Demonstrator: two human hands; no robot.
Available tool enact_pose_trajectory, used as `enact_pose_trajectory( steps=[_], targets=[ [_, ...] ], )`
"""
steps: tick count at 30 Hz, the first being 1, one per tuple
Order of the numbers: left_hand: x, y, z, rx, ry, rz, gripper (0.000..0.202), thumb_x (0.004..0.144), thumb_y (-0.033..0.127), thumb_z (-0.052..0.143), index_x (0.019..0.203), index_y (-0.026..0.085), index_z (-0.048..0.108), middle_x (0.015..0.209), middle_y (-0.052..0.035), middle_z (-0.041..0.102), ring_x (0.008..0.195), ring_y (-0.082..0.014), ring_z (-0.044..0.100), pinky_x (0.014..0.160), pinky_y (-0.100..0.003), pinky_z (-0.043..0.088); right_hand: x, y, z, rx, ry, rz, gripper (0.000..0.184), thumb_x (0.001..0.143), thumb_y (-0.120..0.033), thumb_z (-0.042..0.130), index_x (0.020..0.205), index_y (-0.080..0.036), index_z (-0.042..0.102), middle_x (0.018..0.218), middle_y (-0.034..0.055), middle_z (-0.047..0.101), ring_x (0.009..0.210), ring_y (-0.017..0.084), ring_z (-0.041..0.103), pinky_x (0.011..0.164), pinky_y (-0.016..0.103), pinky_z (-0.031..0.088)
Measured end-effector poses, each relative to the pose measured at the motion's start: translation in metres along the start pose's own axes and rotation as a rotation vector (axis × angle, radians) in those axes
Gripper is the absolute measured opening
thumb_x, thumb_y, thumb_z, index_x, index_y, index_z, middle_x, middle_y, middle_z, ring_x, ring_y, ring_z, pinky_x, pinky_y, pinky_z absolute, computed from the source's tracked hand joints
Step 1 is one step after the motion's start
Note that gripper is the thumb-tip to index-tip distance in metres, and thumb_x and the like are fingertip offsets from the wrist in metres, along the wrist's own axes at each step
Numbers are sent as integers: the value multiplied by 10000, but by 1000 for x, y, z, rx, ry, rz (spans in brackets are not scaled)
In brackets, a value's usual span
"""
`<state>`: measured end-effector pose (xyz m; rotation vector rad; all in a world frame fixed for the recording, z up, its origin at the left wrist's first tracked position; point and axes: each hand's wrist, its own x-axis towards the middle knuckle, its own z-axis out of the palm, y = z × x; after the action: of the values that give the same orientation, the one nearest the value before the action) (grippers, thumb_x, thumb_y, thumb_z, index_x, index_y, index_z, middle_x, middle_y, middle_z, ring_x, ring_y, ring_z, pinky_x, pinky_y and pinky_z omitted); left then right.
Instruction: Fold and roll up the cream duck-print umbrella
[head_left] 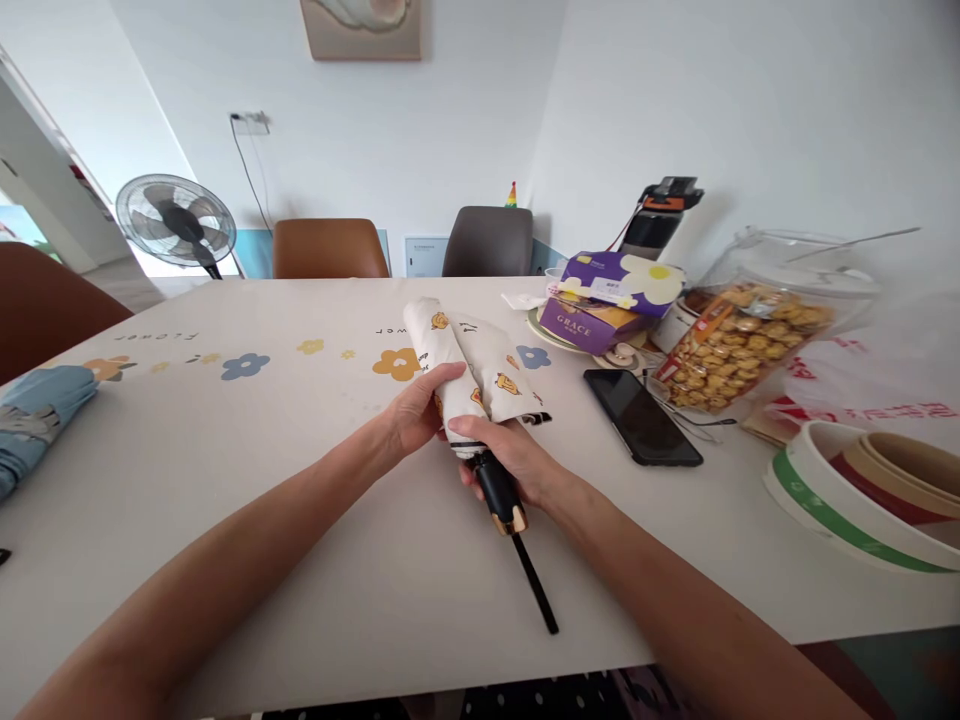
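Note:
A folded white umbrella [450, 385] with small yellow cartoon figures is held over the middle of the table. Its canopy is wrapped partly round, with one loose flap spreading to the right. My left hand [421, 408] grips the canopy's left side, thumb on top. Lower down, my right hand [517, 458] closes round the canopy just above the black handle, its thumb across the fabric. The handle's gold-coloured end points toward me, and a black wrist strap hangs from it. Some fingers of both hands are hidden beneath the umbrella.
The table [300, 580] has a flower-print cover. A blue folded umbrella [45, 420] lies at the left edge. Right of my hands are a black phone [641, 415], a purple box [592, 320], a jar of snacks [750, 335] and paper bowls [832, 510]. Chairs and a fan [176, 220] stand beyond.

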<state>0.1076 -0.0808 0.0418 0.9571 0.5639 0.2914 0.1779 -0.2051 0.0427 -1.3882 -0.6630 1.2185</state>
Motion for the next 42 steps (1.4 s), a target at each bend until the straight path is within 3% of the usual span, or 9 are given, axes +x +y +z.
enact_pose_trajectory(
  steps=[6,17,20,23,25,27,34,38,42],
  targets=[
    [0,2,-3,97,-8,53,382,665,449,655,900,171,540,699,-30,576,560,-166,538,319,-246,273,6,2,-4,27,-6,-12,269,728,-356,640,877,-146,560,672,35,641,354,82,476,290,209,389],
    [4,-1,-6,142,-5,-18,421,678,483,623,932,152,568,800,-77,625,601,-169,559,415,-256,369,11,13,5,266,-23,-55,371,730,-273,667,1060,-183,525,853,48,643,616,177,654,464,329,573],
    [5,4,-10,329,179,71,410,679,486,620,902,145,570,855,-100,617,729,-203,579,528,-280,429,10,9,2,313,-48,22,286,736,-256,662,983,-157,557,824,46,632,509,129,599,340,238,493],
    [5,16,-12,660,584,414,433,691,432,618,1020,162,542,1070,-123,572,959,-242,545,727,-331,456,11,6,-2,387,-54,154,196,764,-252,638,893,-124,564,788,49,620,437,66,508,291,172,408],
    [3,25,-7,861,730,629,468,718,383,592,1138,201,495,1204,-105,511,1041,-237,513,825,-356,438,13,6,-5,446,-80,193,194,783,-269,623,882,-117,555,802,55,617,444,54,489,310,166,413],
    [2,30,6,1059,610,683,407,759,348,537,1147,229,508,1212,-70,522,1020,-219,530,855,-358,435,14,8,-6,478,-109,187,218,785,-297,624,870,-111,548,799,53,607,463,55,489,340,176,438],
    [43,23,71,1759,-335,471,402,796,178,409,1160,249,565,1221,-34,553,1149,-204,459,945,-335,373,17,13,-6,494,-173,141,216,768,-298,618,876,-132,533,765,28,571,485,63,488,384,191,454],
    [76,10,83,1796,-360,414,365,664,103,537,963,264,670,1022,-53,624,994,-241,531,888,-367,391,21,18,-9,475,-182,137,229,731,-279,644,876,-130,548,775,33,579,491,66,498,398,205,471],
    [87,3,84,1716,-355,571,215,560,36,585,593,238,652,635,-32,563,838,-239,542,862,-355,382,21,19,-9,478,-182,150,224,723,-254,650,885,-133,555,748,18,570,477,60,491,389,196,464]
  ],
)
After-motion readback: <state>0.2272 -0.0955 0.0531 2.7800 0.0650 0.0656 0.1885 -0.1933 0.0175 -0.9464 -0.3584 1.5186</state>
